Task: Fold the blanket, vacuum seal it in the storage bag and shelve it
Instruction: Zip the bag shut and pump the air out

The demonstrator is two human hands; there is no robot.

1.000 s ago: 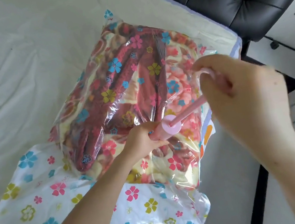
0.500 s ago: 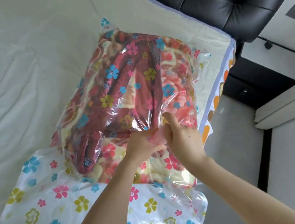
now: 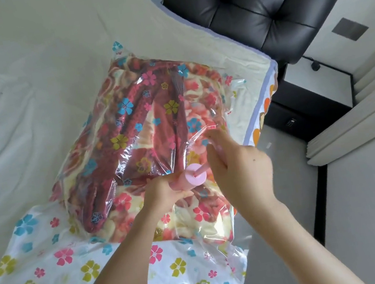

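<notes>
Since half a second ago, right hand (image 3: 240,165) has drawn the pink pump's (image 3: 193,176) rod outward, gripping its handle. Left hand (image 3: 165,192) grasps the cylinder. Glossy floral storage bag (image 3: 53,263) encloses the plush blanket (image 3: 131,136) near the bed's (image 3: 10,84) right edge.

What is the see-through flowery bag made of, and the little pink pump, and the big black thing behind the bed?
The clear flower-printed storage bag looks like thin glossy plastic film: it crinkles and glints. The pink hand pump seems smooth, matte hard plastic. The black tufted headboard looks like shiny leather or faux leather, padded in buttoned squares; which one cannot be told.
</notes>
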